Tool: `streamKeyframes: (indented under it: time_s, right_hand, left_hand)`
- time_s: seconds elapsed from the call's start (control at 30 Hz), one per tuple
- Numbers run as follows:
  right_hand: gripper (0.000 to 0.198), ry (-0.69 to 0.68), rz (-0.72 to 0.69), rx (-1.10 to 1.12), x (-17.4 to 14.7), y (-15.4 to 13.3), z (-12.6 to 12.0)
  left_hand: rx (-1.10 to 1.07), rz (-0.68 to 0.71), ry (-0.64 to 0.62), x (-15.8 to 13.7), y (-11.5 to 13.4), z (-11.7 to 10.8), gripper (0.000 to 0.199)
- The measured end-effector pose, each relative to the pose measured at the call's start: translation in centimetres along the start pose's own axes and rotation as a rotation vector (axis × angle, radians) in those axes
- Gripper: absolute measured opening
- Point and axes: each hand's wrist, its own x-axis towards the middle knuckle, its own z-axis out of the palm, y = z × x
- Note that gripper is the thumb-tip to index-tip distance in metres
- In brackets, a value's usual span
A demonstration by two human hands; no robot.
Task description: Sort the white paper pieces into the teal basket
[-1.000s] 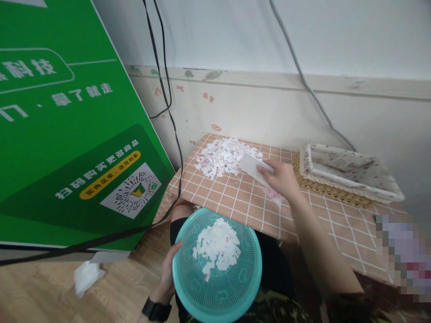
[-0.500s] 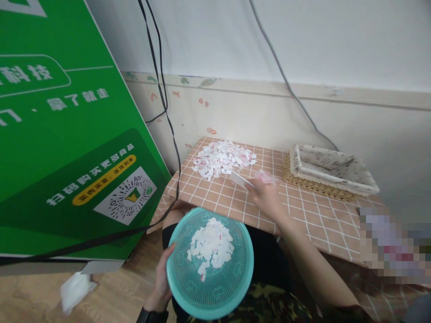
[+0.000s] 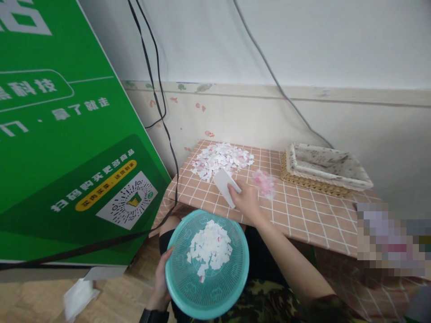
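My left hand [image 3: 163, 279] grips the left rim of a round teal plastic basket [image 3: 224, 303] that rests over my lap, below the table's front edge. Torn white paper scraps [image 3: 210, 244] lie in its middle. Between the thumb and fingers of my right hand [image 3: 247, 197] is a flat white card [image 3: 225, 186], tilted over the table just in front of a heap of white and pink paper scraps [image 3: 220, 158]. A small pink, crumpled bunch [image 3: 264, 181] lies right of that hand; its kind is unclear.
A checked brown cloth [image 3: 296, 220] covers the table. A wicker basket with a fabric lining [image 3: 328, 168] stands at its right back. Black cables [image 3: 168, 134] hang beside a green sign [image 3: 84, 116] on the left. A white bag-like item [image 3: 79, 296] lies on the floor.
My right hand has drawn the card back and left, toward the table's front edge, turning its broad face up. The pink bunch is now uncovered. The teal basket stays in my left hand.
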Motion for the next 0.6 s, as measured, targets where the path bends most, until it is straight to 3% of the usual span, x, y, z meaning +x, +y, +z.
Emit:
streamKeyframes:
  time_s: [0.17,0.3,0.47,0.6]
  right_hand:
    - [0.034,0.053,0.125,-0.033,-0.5,-0.2,1.6]
    - [0.035,0.194,0.211,-0.076,-1.3,2.6,-0.4]
    - [0.036,0.278,0.252,-0.17,-1.3,6.2,-3.9]
    - [0.035,0.192,0.134,-0.228,1.2,6.5,-4.9]
  left_hand:
    - [0.004,-0.054,-0.057,0.5,-0.5,0.6,0.014]
    - [-0.004,-0.044,-0.079,1.0,-0.8,0.9,0.016]
    - [-0.007,-0.062,-0.066,1.4,-0.9,0.7,0.014]
    - [-0.015,-0.076,-0.093,1.5,-1.2,0.5,0.016]
